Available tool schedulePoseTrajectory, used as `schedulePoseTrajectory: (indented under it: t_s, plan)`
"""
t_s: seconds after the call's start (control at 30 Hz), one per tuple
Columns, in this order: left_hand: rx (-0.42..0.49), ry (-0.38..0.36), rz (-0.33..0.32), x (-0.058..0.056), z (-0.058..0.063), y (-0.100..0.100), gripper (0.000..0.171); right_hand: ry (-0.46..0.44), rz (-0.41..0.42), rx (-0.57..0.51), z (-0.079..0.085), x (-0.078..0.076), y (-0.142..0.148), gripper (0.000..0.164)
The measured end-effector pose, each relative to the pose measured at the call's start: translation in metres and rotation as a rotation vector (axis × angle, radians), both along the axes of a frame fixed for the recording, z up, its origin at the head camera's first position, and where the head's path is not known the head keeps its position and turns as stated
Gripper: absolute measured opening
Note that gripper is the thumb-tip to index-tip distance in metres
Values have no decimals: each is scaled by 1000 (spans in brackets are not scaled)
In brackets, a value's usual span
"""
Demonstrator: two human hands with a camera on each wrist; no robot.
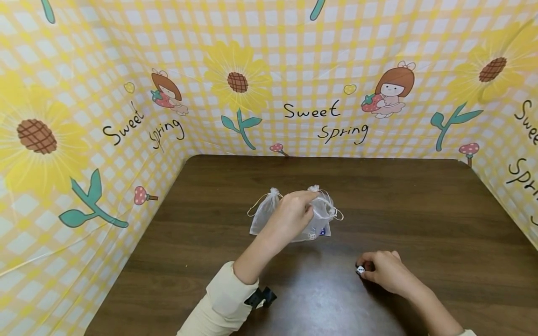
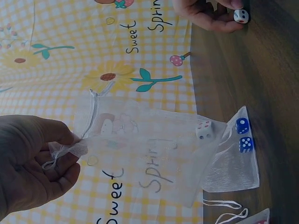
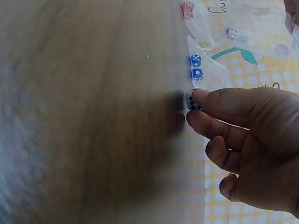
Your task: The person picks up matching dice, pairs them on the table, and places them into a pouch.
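Observation:
My left hand (image 1: 294, 210) pinches the gathered mouth of a sheer white drawstring pouch (image 2: 154, 154), lifted over the table. One white die (image 2: 203, 129) shows through the pouch near its bottom. Between thumb and fingertips, my right hand (image 1: 386, 270) holds another white die (image 1: 360, 269), low over the table at the right. Its black pips show in the right wrist view, where the die (image 3: 191, 101) is partly covered by the thumb. Behind the lifted pouch lies a second sheer pouch (image 2: 231, 170) with two blue dice (image 2: 244, 135) in it.
Another sheer pouch (image 1: 262, 217) lies left of the lifted one, partly behind the left forearm. Red dice (image 3: 188, 10) show inside a pouch in the right wrist view. A yellow checked cloth (image 1: 311, 60) surrounds the back and sides of the brown table (image 1: 210, 186).

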State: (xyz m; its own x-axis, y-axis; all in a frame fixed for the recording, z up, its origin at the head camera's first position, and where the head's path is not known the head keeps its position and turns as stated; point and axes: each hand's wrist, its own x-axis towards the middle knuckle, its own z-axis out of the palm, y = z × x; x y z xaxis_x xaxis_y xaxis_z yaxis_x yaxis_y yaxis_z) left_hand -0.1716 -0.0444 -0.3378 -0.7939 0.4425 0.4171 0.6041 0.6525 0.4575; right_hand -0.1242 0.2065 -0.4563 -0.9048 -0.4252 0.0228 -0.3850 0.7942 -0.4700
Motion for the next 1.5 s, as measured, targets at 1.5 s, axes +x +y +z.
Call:
schedulePoseTrajectory:
  t_s: [1.5]
  plan:
    - [-80, -51, -10, 2, -17, 14, 33, 565, -147, -321, 98, -25, -18, 26]
